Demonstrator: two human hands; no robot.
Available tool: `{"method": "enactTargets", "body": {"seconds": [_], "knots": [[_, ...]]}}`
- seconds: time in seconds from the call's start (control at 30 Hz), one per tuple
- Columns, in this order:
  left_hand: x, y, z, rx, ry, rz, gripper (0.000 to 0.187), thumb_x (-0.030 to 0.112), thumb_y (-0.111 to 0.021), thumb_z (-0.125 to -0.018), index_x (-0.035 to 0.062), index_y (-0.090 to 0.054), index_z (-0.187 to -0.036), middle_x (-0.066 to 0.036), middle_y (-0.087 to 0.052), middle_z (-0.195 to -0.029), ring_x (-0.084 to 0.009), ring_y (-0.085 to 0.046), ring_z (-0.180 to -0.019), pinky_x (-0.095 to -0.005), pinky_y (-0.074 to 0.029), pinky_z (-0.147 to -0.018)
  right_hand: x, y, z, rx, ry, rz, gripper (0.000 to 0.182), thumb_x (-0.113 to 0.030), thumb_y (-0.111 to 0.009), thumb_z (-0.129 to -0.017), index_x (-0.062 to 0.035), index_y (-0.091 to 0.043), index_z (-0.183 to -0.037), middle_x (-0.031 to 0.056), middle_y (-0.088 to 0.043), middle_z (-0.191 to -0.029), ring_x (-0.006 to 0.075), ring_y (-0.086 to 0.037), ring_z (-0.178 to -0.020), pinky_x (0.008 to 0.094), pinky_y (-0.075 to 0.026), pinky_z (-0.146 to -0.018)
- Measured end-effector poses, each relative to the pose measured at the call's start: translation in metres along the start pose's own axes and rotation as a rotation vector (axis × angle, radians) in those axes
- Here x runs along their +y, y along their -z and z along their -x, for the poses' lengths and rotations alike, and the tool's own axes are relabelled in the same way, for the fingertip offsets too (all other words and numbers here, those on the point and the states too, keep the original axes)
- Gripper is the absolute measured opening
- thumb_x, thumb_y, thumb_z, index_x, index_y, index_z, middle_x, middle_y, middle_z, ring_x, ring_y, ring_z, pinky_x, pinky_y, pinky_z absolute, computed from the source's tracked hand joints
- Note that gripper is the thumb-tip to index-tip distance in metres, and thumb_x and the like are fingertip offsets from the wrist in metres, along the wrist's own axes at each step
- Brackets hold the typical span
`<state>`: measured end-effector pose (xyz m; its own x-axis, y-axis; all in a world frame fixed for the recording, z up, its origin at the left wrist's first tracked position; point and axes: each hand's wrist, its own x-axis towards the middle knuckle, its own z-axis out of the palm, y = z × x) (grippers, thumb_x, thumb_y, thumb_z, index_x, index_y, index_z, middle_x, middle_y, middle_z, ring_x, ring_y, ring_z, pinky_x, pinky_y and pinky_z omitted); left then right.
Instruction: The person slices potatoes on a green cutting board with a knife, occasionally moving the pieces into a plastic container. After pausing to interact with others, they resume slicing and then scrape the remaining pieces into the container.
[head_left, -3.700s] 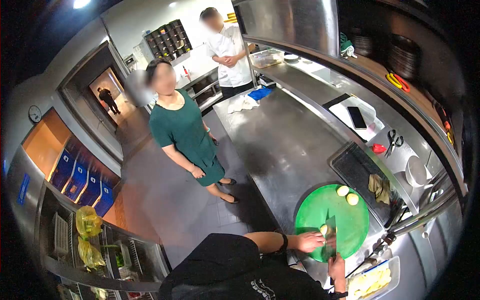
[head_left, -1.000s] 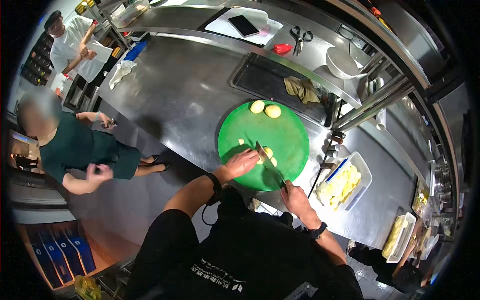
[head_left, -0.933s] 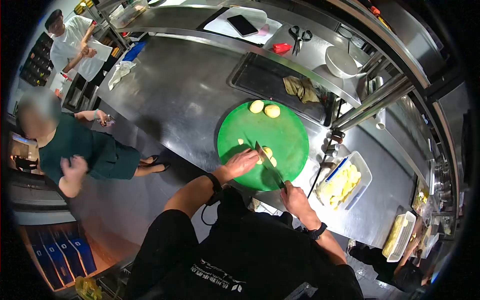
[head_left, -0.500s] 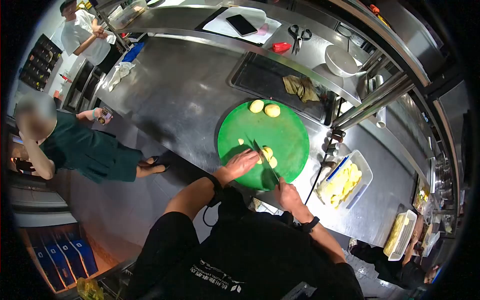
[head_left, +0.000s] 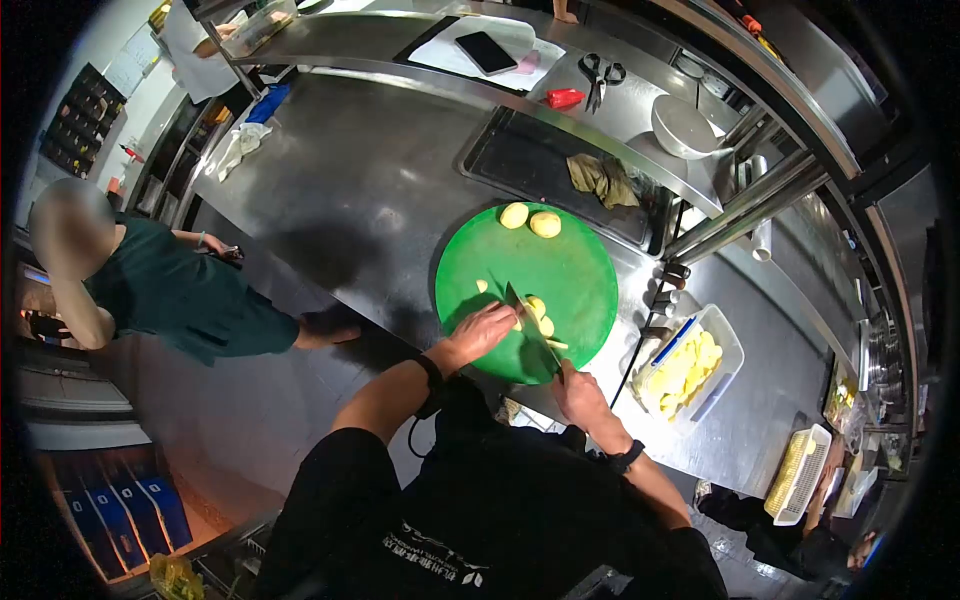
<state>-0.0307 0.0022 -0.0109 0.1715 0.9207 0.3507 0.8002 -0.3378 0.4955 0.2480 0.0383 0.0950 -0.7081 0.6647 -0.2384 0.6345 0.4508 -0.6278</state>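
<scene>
My right hand (head_left: pixel 583 392) is wrapped round the handle of a kitchen knife (head_left: pixel 535 330), whose blade slants up and away over a round green cutting board (head_left: pixel 465 250). My left hand (head_left: pixel 483 332) lies with curled fingers against the blade's left side, gripping a piece of peeled potato (head_left: pixel 518 324) that is mostly hidden. Cut potato slices (head_left: pixel 541 312) lie close along the right side of the blade. A small potato scrap (head_left: pixel 482 286) sits above my left hand. Two whole peeled potatoes (head_left: pixel 545 224) rest at the board's far edge.
Right of the board stands a clear plastic container (head_left: pixel 735 345) of potato slices. A black tray (head_left: pixel 520 150) with a crumpled cloth (head_left: pixel 602 180) lies beyond. The shelf holds a phone (head_left: pixel 486 53), scissors (head_left: pixel 600 80) and a bowl (head_left: pixel 684 127). A person in green (head_left: pixel 190 290) stands left.
A thin slice now shows to the right of the knife blade, low on the board. The person in green has shifted stance, and the person in white at upper left has moved and turned.
</scene>
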Motion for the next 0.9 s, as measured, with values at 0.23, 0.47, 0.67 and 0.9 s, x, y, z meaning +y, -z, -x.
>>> {"method": "enactTargets", "body": {"seconds": [0.23,0.47,0.67,0.9], "knots": [[-0.006,-0.008,0.004,0.000,0.024,0.022,0.017,0.003,-0.068,-0.090,0.0035,-0.067,-0.107,-0.010,-0.066,-0.110,-0.0331,-0.065,-0.104,-0.0439,-0.056,-0.090,0.005,-0.006,0.005,-0.027,-0.045,-0.009,0.030,-0.014,-0.062,-0.100,0.0100,-0.055,-0.117,0.0331,-0.067,-0.075,0.0536,-0.068,-0.076,0.0608,-0.054,-0.070],[-0.004,-0.008,0.004,0.023,-0.024,0.016,0.018,0.001,-0.066,-0.090,0.0022,-0.068,-0.108,-0.010,-0.067,-0.109,-0.0319,-0.066,-0.103,-0.0418,-0.054,-0.097,0.015,-0.009,-0.007,-0.027,0.012,-0.012,0.035,-0.016,-0.063,-0.101,0.0107,-0.055,-0.123,0.0308,-0.071,-0.083,0.0515,-0.070,-0.081,0.0590,-0.056,-0.075],[-0.002,-0.002,0.005,-0.005,-0.014,-0.010,0.015,0.002,-0.067,-0.090,0.0019,-0.068,-0.105,-0.010,-0.066,-0.106,-0.0295,-0.066,-0.101,-0.0422,-0.054,-0.095,0.002,0.014,0.006,-0.012,0.028,0.020,0.033,-0.015,-0.064,-0.100,0.0100,-0.055,-0.119,0.0276,-0.071,-0.081,0.0494,-0.070,-0.077,0.0573,-0.055,-0.072],[-0.004,-0.006,0.009,-0.013,-0.032,-0.009,0.017,0.001,-0.066,-0.089,0.0025,-0.068,-0.106,-0.010,-0.066,-0.108,-0.0296,-0.065,-0.103,-0.0412,-0.054,-0.094,0.028,-0.029,0.001,-0.011,-0.006,-0.017,0.036,-0.015,-0.064,-0.100,0.0122,-0.055,-0.124,0.0291,-0.070,-0.080,0.0492,-0.070,-0.080,0.0573,-0.055,-0.072]]}}
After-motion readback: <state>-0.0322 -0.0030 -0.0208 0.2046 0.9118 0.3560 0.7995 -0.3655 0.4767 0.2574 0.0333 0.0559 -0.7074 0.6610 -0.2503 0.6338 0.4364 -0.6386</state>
